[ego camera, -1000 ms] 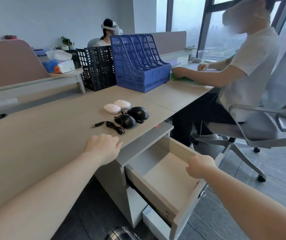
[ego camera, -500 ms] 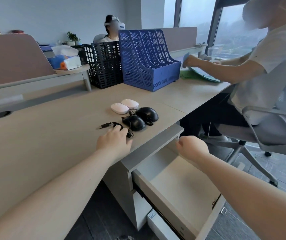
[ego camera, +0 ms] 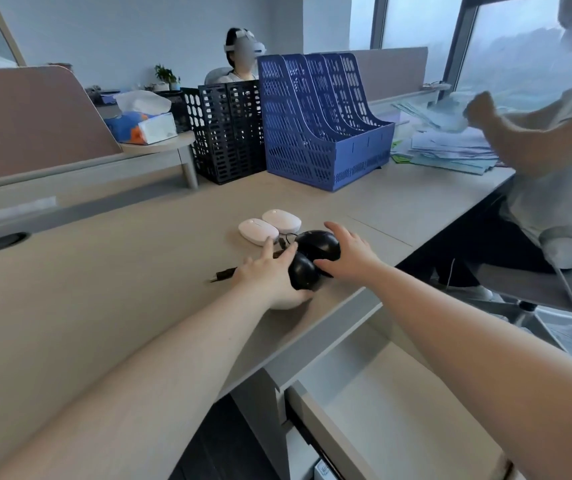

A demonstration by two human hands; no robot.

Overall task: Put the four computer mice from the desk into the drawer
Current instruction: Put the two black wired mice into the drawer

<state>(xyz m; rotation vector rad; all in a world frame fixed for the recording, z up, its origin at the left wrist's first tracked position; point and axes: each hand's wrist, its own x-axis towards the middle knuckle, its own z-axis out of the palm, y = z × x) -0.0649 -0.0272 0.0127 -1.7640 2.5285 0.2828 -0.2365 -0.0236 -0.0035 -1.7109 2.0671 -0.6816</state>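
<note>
Four mice lie together on the beige desk [ego camera: 104, 289]: two white mice [ego camera: 258, 231] [ego camera: 281, 220] at the back and two black wired ones in front. My left hand [ego camera: 263, 275] cups the nearer black mouse [ego camera: 301, 271], thumb under it and fingers stretched over its cable toward the white mice. My right hand [ego camera: 350, 252] wraps the farther black mouse [ego camera: 317, 244], fingers over its far side, thumb on the near side. A USB plug [ego camera: 222, 273] lies left of my left hand. The open drawer [ego camera: 398, 403] sits below the desk edge at the lower right, nothing in it.
A blue file rack [ego camera: 319, 133] and a black mesh rack [ego camera: 229, 133] stand at the back of the desk. A seated person [ego camera: 554, 150] handles papers [ego camera: 450, 147] at the right end. A tissue box [ego camera: 142, 124] sits on the neighbouring desk.
My right hand has left the drawer and risen onto the farther black mouse. My left hand has slid forward from the desk edge onto the nearer black mouse.
</note>
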